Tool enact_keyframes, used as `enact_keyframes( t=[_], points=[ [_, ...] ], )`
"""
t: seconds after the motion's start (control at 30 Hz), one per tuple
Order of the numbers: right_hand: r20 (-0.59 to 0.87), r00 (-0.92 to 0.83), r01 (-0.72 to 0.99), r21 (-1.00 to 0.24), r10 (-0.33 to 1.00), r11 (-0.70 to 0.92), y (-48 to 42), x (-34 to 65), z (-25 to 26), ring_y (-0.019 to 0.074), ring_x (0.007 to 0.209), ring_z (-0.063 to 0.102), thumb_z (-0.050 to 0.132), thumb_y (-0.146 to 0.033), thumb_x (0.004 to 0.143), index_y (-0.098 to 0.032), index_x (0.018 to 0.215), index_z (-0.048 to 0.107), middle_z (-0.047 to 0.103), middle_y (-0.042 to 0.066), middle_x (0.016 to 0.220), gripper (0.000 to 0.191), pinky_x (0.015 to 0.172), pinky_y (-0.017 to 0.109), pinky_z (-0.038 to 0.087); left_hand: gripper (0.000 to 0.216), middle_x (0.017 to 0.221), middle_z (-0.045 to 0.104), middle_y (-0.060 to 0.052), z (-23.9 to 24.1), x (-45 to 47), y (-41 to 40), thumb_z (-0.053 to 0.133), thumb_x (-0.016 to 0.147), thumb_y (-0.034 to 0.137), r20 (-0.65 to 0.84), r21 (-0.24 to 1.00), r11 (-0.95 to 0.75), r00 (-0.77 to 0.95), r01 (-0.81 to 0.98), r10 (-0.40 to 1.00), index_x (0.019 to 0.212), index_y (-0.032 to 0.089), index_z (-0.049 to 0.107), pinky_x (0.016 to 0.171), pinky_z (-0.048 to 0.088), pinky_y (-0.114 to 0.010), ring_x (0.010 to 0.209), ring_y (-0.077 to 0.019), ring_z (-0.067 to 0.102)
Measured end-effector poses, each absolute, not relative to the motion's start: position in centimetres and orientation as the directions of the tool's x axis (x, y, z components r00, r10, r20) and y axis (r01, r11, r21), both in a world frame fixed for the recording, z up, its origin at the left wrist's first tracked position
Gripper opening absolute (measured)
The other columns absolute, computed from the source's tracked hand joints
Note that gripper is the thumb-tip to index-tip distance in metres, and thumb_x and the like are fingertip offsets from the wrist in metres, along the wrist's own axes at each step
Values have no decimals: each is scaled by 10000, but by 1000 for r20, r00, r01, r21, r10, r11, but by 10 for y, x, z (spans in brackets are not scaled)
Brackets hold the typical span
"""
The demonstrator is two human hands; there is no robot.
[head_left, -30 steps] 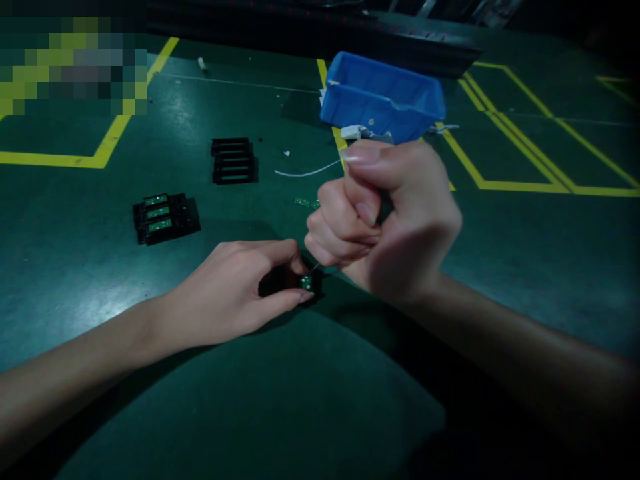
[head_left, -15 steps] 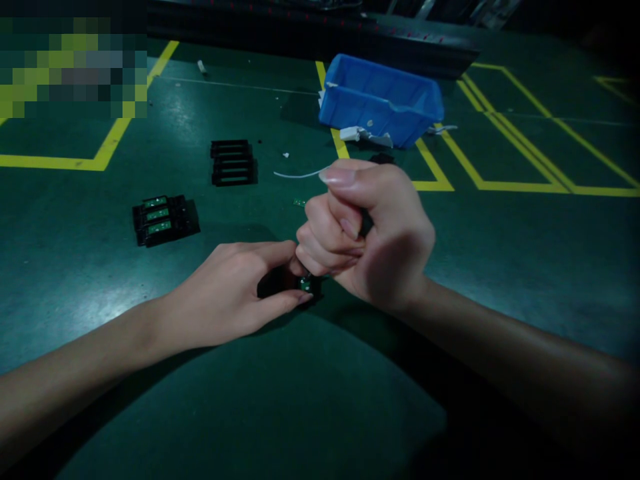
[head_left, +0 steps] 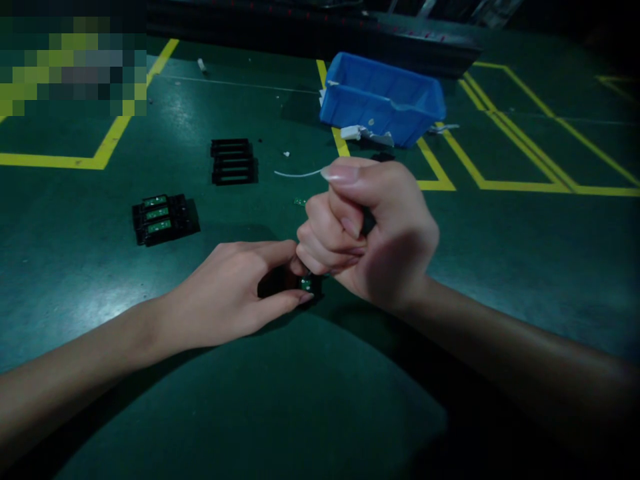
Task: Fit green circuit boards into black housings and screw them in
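Observation:
My left hand rests on the green surface, its thumb and fingers closed on a small black holder. A bit of green circuit board shows in that holder, and the rest is covered by my fingers. Right above it, my right hand makes a fist around something dark, mostly hidden. A narrow dark tip shows below the little finger, close to the left fingertips. Just beyond the fist lies a small loose green board. A thin white strand runs toward the right thumb; whether they touch, I cannot tell.
To the left sits a black holder with several green boards. Behind it is a slotted black frame. A blue bin stands at the back, with white scraps against its front. Yellow lines mark the green surface.
Almost nothing differs. The right fist has shifted very slightly to the right; the left hand and the holder keep their place.

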State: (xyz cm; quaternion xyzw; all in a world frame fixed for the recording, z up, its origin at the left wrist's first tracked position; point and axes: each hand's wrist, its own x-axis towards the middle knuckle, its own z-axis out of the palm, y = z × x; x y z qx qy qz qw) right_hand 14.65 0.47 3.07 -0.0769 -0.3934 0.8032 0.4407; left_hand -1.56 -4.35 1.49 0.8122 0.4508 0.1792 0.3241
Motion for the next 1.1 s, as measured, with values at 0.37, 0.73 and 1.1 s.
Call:
enact_keyframes(
  t=[0.37, 0.73, 1.1],
  points=[
    [39, -631, -387, -881, 775, -272, 3, 151, 50, 84, 351, 263, 289, -486, 1061, -189, 551, 361, 291, -48, 440, 595, 360, 208, 277, 214, 1009, 710, 31, 16, -15, -44, 618, 939, 405, 17, 686, -406, 545, 603, 838, 1062, 233, 653, 770, 478, -278, 883, -153, 678],
    [97, -615, -405, -890, 782, -208, 4, 150, 57, 82, 372, 319, 408, -204, 1014, -177, 535, 401, 382, -33, 469, 479, 385, 207, 316, 205, 951, 714, 21, 14, -16, -45, 618, 938, 383, 19, 703, -390, 532, 596, 847, 1055, 218, 651, 713, 471, -268, 805, -150, 667],
    [55, -654, -443, -836, 755, -323, 2, 150, 63, 86, 354, 188, 300, -197, 1001, -191, 468, 363, 250, -43, 418, 537, 368, 215, 216, 256, 1001, 722, -15, 14, -16, -46, 614, 934, 386, 7, 698, -384, 531, 604, 847, 1118, 215, 662, 711, 489, -282, 811, -170, 664]
  ],
)
